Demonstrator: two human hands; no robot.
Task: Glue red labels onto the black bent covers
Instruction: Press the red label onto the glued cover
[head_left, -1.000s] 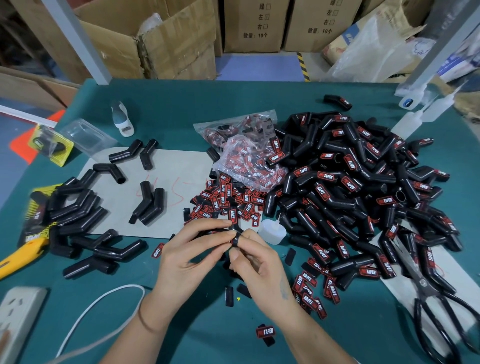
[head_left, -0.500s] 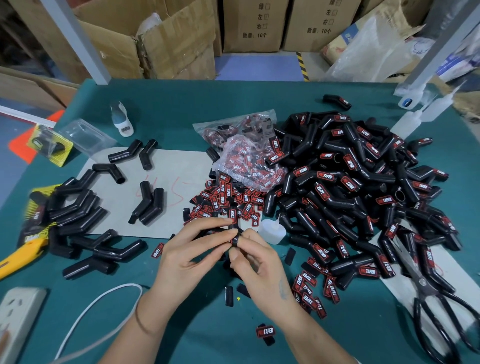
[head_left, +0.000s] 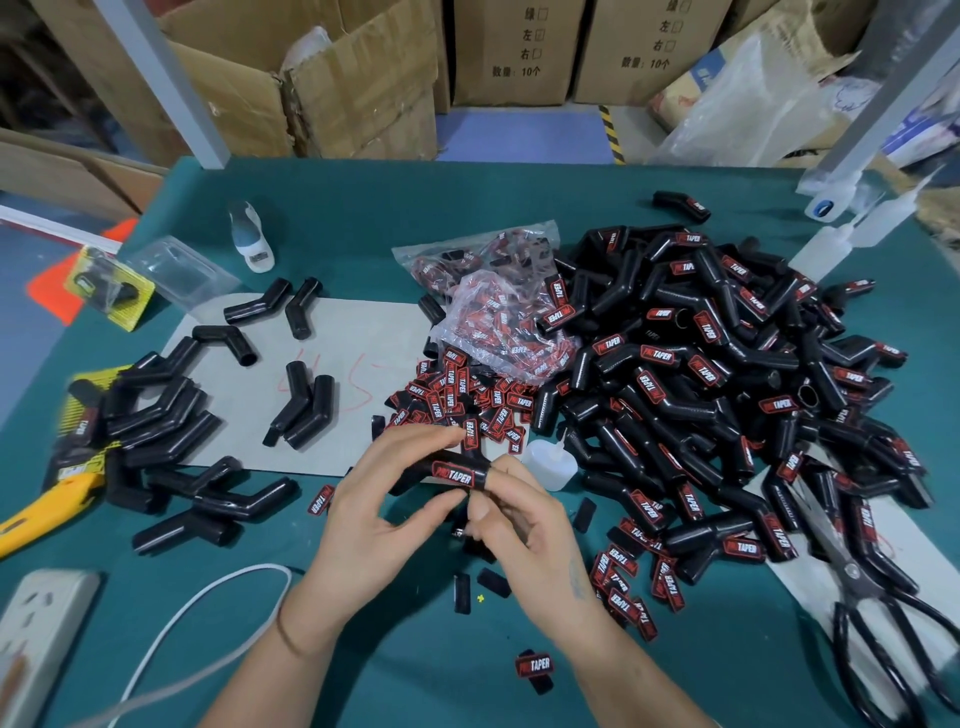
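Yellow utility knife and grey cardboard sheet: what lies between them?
In the head view, unlabelled black bent covers lie heaped between the yellow utility knife and the grey cardboard sheet.

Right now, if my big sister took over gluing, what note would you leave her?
Left hand: fingers and thumb pinch the black bent plastic cover.
Right hand: fingertips press the cover's end by its red PROTAPER label, already stuck on.
Done: big heap of labelled black covers on the right.
Left: bare black covers on the left and on the grey card.
Supplies: loose red labels mid-table, small clear glue bottle beside the hands.
Next, probably: drop this cover on the heap and take a bare one.
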